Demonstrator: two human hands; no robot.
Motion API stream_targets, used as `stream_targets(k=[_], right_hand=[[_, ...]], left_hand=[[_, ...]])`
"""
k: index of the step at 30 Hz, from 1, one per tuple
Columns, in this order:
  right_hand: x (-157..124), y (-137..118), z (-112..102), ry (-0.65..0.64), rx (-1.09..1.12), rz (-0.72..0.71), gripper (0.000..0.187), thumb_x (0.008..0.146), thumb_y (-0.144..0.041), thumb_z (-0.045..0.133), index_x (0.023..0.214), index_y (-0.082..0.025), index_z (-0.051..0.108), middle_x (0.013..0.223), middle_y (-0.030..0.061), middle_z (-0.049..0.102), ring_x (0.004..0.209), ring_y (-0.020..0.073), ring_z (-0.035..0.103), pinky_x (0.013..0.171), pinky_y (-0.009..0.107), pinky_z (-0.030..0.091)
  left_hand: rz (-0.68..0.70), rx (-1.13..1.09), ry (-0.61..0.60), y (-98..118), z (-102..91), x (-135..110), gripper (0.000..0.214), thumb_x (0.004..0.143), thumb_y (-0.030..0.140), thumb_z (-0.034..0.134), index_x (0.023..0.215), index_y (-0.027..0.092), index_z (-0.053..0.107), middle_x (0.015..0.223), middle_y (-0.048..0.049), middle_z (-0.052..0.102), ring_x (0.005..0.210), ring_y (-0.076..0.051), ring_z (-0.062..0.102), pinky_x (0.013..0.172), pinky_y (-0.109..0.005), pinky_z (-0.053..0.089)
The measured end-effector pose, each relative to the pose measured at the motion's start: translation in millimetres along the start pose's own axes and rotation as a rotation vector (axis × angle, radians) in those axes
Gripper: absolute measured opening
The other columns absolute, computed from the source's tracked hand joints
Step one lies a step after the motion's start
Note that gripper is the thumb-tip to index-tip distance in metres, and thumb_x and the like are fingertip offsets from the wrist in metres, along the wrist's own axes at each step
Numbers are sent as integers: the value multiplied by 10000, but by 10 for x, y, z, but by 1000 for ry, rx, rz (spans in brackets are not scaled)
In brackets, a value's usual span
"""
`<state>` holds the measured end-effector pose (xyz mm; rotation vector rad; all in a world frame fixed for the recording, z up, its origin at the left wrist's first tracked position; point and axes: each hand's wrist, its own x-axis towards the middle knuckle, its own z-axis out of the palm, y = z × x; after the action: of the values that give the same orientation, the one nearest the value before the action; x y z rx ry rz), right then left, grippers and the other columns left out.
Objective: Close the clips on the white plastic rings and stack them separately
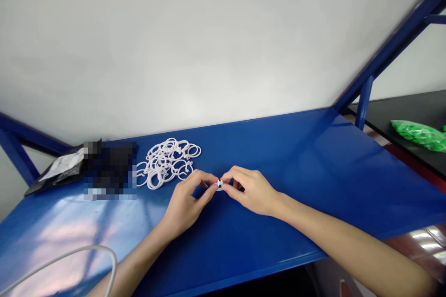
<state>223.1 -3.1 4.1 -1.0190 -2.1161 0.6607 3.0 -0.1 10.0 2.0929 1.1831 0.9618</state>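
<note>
Above the middle of the blue table, my left hand (pixel 190 199) and my right hand (pixel 252 188) meet fingertip to fingertip. Between them they pinch a white plastic ring (pixel 219 184), thumb and forefinger of each hand closed on it. Most of this ring is hidden by the fingers; only its small joint shows. Just beyond my left hand lies a loose pile of white plastic rings (pixel 160 169), several of them overlapping, some with a gap and small knobs at their ends.
A black plastic bag (pixel 66 167) with a white label lies at the left, beside a pixelated dark patch. The blue table (pixel 278 148) backs onto a pale wall. A white cable (pixel 69 253) loops at lower left. Green packaged items (pixel 418 134) rest on a dark surface at right.
</note>
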Motion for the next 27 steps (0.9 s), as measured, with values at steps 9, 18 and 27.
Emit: stream_targets(k=[9,18,27], right_hand=[[-27,3,49,6,-133,-58,225,1077,-311,464,1077,-197,659,975,51,728,778,161,691,686,275,514],[-26,13,21,-82,-213,-151,271,1095,-285,432,1049,-185,679,965,43,721,778,155,683,692,265,517],[-44,-11,-6,-110,-299,-259,297,1099,-262,408,987,-174,669,878,41,707,695,147,657,646,270,496]], left_hand=[[-78,-129,30,-23,67,-28,99,912,304,696,900,223,752,810,-13,755,718,-153,691,675,-259,559],[-61,-156,-2,-71,82,-77,80,911,272,716,847,226,730,807,0,745,728,-143,696,686,-249,553],[145,-91,-41,-26,83,-111,55,945,184,677,905,221,688,822,2,724,748,-129,682,684,-233,549]])
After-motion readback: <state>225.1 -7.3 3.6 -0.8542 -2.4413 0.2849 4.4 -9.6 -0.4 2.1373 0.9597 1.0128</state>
